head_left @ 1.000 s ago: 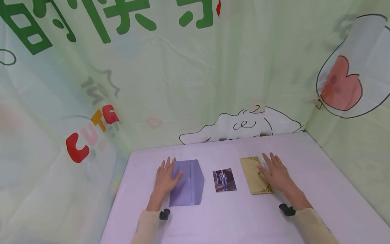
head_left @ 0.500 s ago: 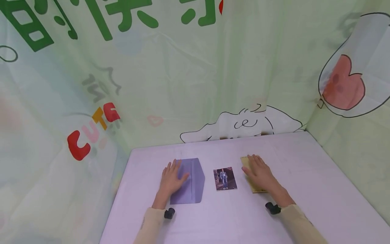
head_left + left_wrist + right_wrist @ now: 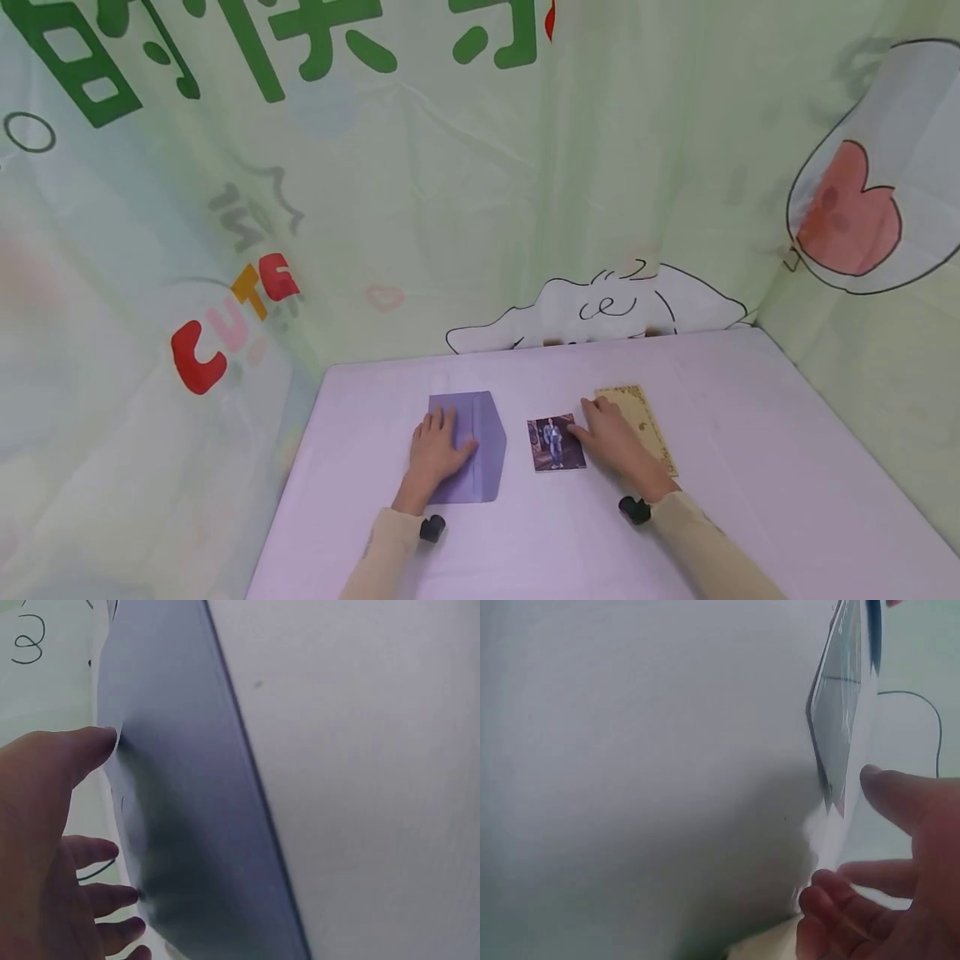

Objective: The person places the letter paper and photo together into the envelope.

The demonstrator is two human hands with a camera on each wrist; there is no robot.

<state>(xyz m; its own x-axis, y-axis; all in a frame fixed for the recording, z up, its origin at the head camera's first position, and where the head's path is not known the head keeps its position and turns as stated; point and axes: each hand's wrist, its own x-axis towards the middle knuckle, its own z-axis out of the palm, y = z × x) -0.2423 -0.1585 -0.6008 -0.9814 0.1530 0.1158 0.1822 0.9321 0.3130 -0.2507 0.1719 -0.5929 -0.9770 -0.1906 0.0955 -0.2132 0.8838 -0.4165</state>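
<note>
A lavender envelope (image 3: 491, 458) lies on the table's left side, its pointed flap facing right. Over its left half is my left hand (image 3: 437, 450), fingers spread; in the left wrist view the thumb and fingertips come down at the envelope's (image 3: 195, 787) surface. A small photo (image 3: 553, 446) of a standing person lies to the right of the envelope. Beside the photo's right edge hovers my right hand (image 3: 617, 437), its thumb close to the photo's corner; contact is unclear. Past it is a gold patterned card (image 3: 647, 417), partly covered by that hand.
The pale lilac table (image 3: 525, 542) ends at a printed curtain (image 3: 465, 208) along the back and sides. Dark wrist cameras (image 3: 432, 528) sit at both cuffs.
My right hand has moved left, across the gold card to the photo's right edge. My left hand has shifted slightly right and toward me over the envelope. The envelope, photo and card stay put.
</note>
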